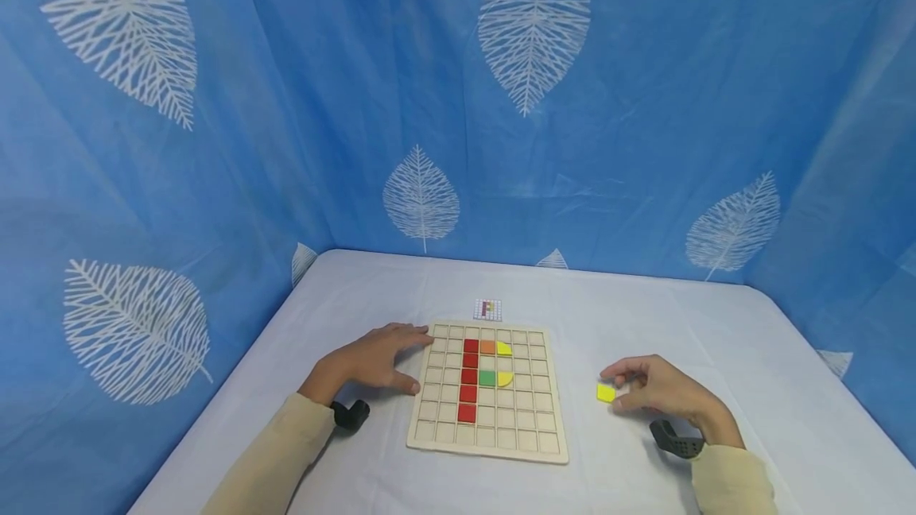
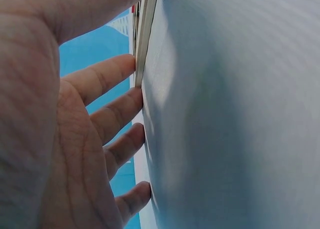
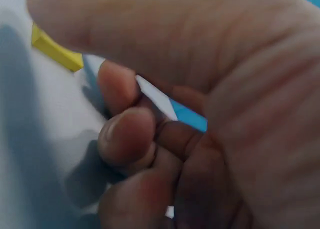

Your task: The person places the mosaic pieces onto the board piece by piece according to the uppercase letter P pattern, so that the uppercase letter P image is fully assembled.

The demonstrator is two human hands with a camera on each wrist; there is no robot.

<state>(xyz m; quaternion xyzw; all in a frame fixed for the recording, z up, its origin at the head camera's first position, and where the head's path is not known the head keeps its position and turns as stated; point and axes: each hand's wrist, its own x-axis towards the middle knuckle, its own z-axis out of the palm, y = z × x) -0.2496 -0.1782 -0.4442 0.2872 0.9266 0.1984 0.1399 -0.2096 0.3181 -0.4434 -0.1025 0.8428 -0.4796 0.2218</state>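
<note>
Against the left edge of a wooden grid board [image 1: 517,401], my left hand [image 1: 375,356] rests with thumb and fingers spread. The left wrist view has the fingertips along the board's edge and the white cloth. On the board stand a column of red square tiles [image 1: 468,393], an orange tile [image 1: 488,346], a green tile [image 1: 487,378] and two yellow rounded-corner pieces, an upper one [image 1: 504,349] and a lower one [image 1: 505,379]. Right of the board, my right hand [image 1: 654,388] pinches a yellow tile [image 1: 605,393] between thumb and index finger, low over the table; its other fingers are curled.
A small pattern card [image 1: 488,309] with a coloured grid lies just behind the board. White cloth covers the table [image 1: 386,284]. Blue curtains [image 1: 358,86] with white leaf prints enclose the back and sides.
</note>
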